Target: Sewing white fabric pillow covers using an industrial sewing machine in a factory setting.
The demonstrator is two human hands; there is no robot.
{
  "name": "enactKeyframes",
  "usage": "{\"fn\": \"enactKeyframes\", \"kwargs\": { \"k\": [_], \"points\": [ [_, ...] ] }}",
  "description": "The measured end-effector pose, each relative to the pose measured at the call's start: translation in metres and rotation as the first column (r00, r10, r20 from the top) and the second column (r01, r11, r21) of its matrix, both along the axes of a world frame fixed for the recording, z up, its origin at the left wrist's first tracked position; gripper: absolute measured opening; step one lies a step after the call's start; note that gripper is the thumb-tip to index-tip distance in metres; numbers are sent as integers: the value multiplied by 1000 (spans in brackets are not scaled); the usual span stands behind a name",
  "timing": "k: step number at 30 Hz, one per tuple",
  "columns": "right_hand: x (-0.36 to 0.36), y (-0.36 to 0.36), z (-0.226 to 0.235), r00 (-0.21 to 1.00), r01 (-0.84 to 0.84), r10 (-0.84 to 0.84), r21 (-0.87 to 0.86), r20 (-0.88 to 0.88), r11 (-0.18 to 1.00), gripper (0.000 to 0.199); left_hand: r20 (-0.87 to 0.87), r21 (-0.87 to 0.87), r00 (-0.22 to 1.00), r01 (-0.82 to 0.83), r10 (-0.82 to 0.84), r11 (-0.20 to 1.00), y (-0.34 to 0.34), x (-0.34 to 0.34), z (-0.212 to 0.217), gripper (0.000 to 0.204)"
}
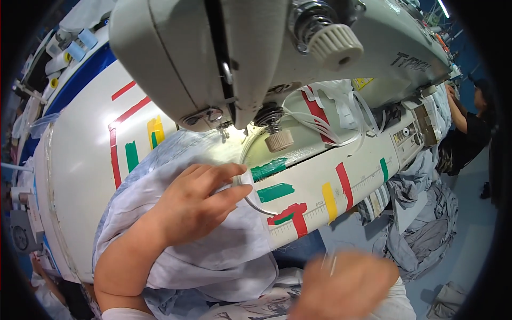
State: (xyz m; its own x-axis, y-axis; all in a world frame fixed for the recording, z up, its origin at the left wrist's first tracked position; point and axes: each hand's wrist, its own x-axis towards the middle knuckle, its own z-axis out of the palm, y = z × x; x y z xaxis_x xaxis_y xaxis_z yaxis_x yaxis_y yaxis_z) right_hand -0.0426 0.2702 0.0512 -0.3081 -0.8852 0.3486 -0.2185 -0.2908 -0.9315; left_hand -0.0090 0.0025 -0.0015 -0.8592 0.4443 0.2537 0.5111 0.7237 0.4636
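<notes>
My left hand (200,200) lies on a pale white-and-blue fabric (160,184) on the sewing machine bed, its thumb and index finger gripping the fabric's edge. A thin white cord (255,207) runs past those fingertips, curving from the needle area to the front of the bed. The needle and presser foot (224,132) of the sewing machine (181,58) stand just beyond, over the fabric. Low and to the right, my right hand (346,285) is smeared by motion, in front of my lap. A thin pale streak shows at it; what it holds, if anything, cannot be made out.
Loops of white cord (330,140) lie under the machine arm. Coloured tape strips (329,201) and a ruler scale mark the bed. Grey cloth (424,226) is heaped at the right, near another person (466,125). Thread spools (74,50) stand at the far left.
</notes>
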Motion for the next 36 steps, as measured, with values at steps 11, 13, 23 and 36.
{"fn": "enactKeyframes", "kwargs": {
  "k": [11,13,23,36],
  "points": [
    [-21,-40,-40,682,632,-461,139,-568,762,22,-86,86,996,-22,30,996,-1,-6,0,33],
    [-19,-46,-44,682,635,-476,129,-555,761,21,-73,80,997,-17,23,997,-1,-5,0,34],
    [-25,-59,-54,649,649,-451,136,-613,749,18,-110,41,994,-6,10,999,-1,-5,-5,31],
    [-50,-74,-59,536,553,-347,9,-770,833,27,-109,-13,993,-56,54,998,-2,-6,-5,17]
  ]
}}
